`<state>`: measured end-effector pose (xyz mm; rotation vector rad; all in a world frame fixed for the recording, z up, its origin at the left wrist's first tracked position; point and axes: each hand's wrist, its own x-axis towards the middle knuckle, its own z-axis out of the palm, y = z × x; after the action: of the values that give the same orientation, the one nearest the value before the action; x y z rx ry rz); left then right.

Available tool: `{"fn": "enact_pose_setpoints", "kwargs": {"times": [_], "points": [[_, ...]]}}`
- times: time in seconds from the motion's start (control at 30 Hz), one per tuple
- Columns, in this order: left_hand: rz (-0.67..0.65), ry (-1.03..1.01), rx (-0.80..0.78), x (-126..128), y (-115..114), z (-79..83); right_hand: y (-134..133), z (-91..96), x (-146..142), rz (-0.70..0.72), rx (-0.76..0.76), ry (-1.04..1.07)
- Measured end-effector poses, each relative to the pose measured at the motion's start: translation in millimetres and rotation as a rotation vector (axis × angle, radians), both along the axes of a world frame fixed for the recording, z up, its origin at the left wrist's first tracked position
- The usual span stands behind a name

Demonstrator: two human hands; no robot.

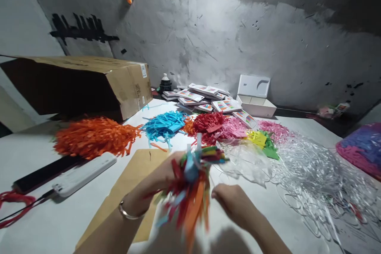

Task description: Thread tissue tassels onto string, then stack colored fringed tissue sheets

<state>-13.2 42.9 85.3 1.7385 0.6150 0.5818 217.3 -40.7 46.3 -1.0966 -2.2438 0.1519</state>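
Observation:
A bundle of multicoloured paper strips, red, orange, blue and green, is gripped around its middle by my left hand. The strips' lower ends hang down and are smeared by motion, while folded ends stick out at the upper right. Just right of the bundle, my right hand is closed, thumb and fingers pinched together. A thin pale line seems to run from the bundle towards those fingers, but what they hold is too small to make out. Beneath my left forearm lies a sheet of brown paper on the white tabletop.
Piles of orange strips, blue strips, red strips and pink strips line the table. Silver strands spread at right. Behind are a cardboard box, printed packets and a white box. A white power strip lies left.

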Motion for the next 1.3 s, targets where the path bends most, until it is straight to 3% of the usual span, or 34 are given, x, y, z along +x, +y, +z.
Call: {"fn": "enact_pose_setpoints", "kwargs": {"times": [0.07,0.13,0.23,0.4,0.5,0.57,0.63,0.73,0.8,0.9,0.97,1.03,1.17,1.3], "points": [[-0.010,0.111,0.023,0.6,-0.1,-0.2,-0.3,-1.6,-0.4,0.016,0.006,-0.013],[-0.123,0.210,0.036,2.8,-1.0,0.6,1.5,-3.3,1.5,0.006,0.018,0.002],[-0.201,0.119,0.001,5.7,-3.2,4.2,2.6,-8.3,2.3,-0.039,0.064,0.019],[0.035,-0.148,-0.068,18.7,-10.7,-2.9,-19.0,-10.0,-12.3,-0.171,0.220,-0.053],[0.113,-0.071,0.011,31.9,-20.2,-14.9,-31.7,1.1,-16.2,-0.281,0.323,-0.059],[0.175,-0.001,0.052,38.3,-27.3,-20.0,-34.2,7.3,-16.0,-0.303,0.290,0.085],[0.208,0.033,0.074,41.7,-34.6,-22.0,-32.9,7.6,-17.0,-0.307,0.164,0.357],[0.207,0.061,0.051,42.7,-45.8,-23.1,-28.7,-2.7,-23.8,-0.387,-0.022,0.727],[0.178,0.053,0.001,41.9,-52.0,-25.6,-26.7,-11.7,-30.2,-0.457,-0.044,0.812],[0.141,0.006,-0.034,39.9,-56.8,-32.3,-26.2,-20.8,-37.6,-0.499,0.158,0.692],[0.132,-0.046,-0.007,38.9,-57.7,-36.7,-27.1,-23.7,-40.4,-0.451,0.322,0.553],[0.154,-0.065,0.020,39.2,-58.3,-40.1,-28.1,-25.9,-42.2,-0.386,0.383,0.462],[0.235,0.029,0.017,42.4,-61.5,-45.4,-30.1,-29.8,-44.0,-0.337,0.274,0.491],[0.192,-0.036,-0.025,43.0,-64.2,-51.4,-32.7,-27.0,-39.7,-0.358,0.143,0.672]]}}
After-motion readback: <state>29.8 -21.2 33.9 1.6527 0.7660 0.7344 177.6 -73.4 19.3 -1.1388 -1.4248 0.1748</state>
